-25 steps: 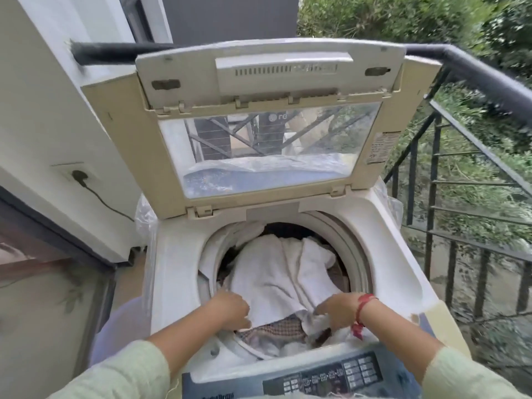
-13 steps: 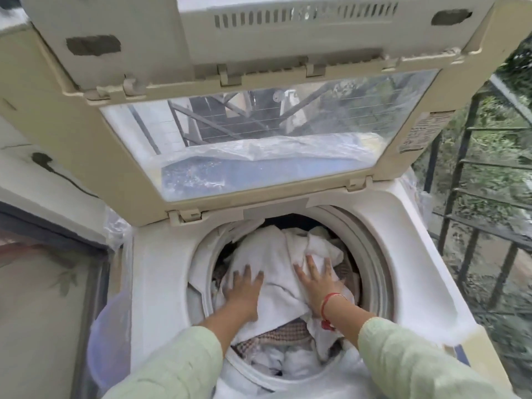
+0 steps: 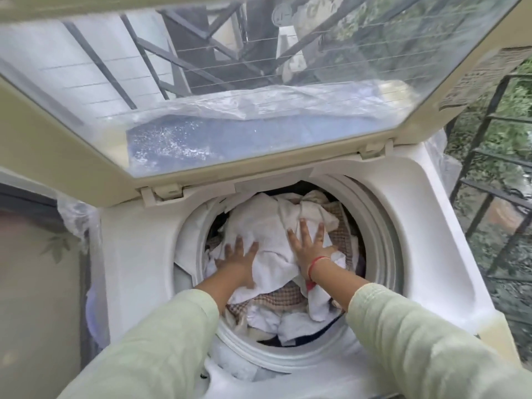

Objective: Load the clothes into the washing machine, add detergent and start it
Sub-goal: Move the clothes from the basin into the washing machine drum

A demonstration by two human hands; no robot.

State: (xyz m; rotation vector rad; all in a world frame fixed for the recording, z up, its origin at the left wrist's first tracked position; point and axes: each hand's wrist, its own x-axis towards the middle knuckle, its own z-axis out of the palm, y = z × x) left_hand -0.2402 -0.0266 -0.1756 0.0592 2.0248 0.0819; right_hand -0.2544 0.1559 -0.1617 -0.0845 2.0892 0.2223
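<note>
Soft, even daylight fills the scene, bright and without hard shadows. The glass pane (image 3: pixel 259 82) of the lid (image 3: pixel 57 156) at 12 o'clock mirrors bars and foliage under a pale sheen. The white washer (image 3: pixel 417 240) top is nearly blown out around 3 o'clock. Inside the drum (image 3: pixel 371 226) only faint shade lies between the clothes (image 3: pixel 259 226). The sleeves (image 3: pixel 158 355) at 6 o'clock are soft and out of focus. Blur smears the 9 o'clock edge and the railing (image 3: pixel 479 135) at 3 o'clock. Wide-angle distortion bows the lid's edges.
</note>
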